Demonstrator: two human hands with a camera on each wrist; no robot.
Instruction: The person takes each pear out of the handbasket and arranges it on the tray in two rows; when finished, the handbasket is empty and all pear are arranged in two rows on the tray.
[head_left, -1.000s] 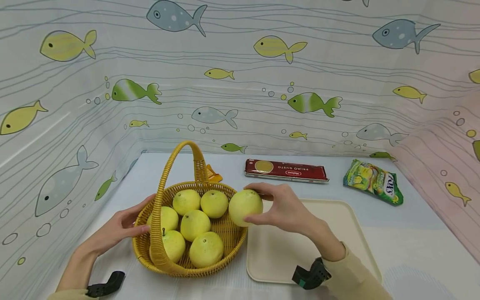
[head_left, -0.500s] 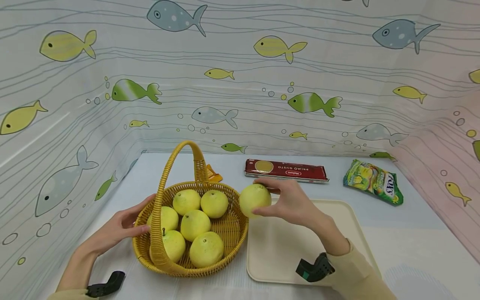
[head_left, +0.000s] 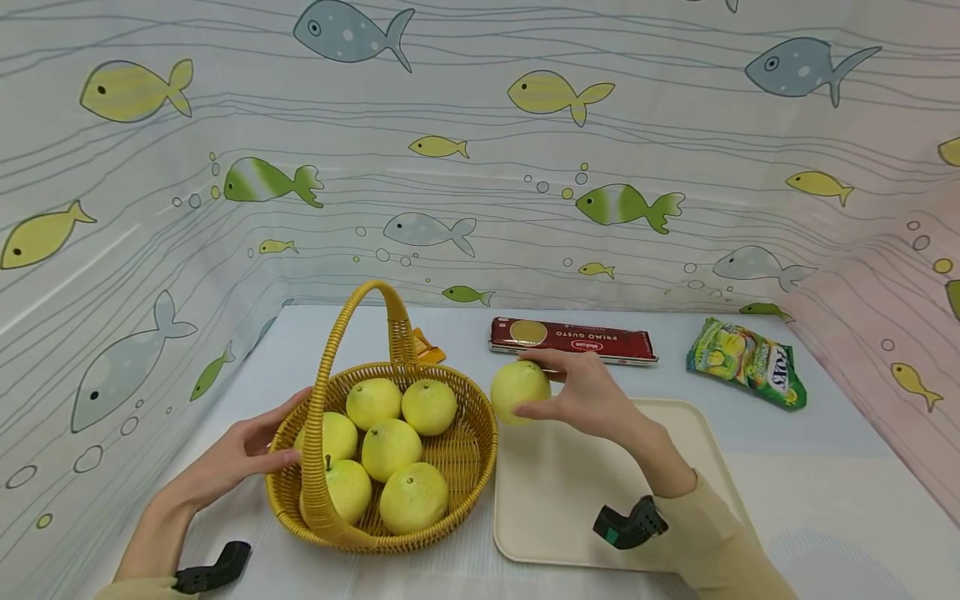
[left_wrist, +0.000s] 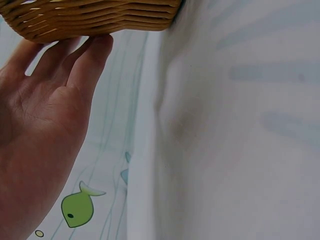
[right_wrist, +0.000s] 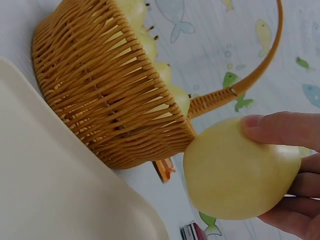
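Observation:
A yellow pear (head_left: 517, 390) is pinched between the thumb and fingers of my right hand (head_left: 588, 396). It hangs just right of the basket's rim, over the far left corner of a cream tray (head_left: 592, 492). In the right wrist view the pear (right_wrist: 235, 172) appears large beside the basket wall. My left hand (head_left: 236, 458) holds the left side of the wicker basket (head_left: 457, 454), its thumb over the rim; the left wrist view has its fingers (left_wrist: 95, 60) against the outer wall. Several yellow pears (head_left: 392, 451) lie inside the basket, with a gap at its right side.
A red biscuit packet (head_left: 573, 342) lies behind the tray. Farther right is a green sweets bag (head_left: 747, 364). An orange packet (head_left: 427, 347) sits partly hidden behind the basket. The basket's tall handle (head_left: 330, 367) arches over the pears. A fish-patterned curtain encloses the table.
My right hand has carried the pear right and away from me, from over the basket's right rim to over the tray's corner. The left hand and basket have stayed put.

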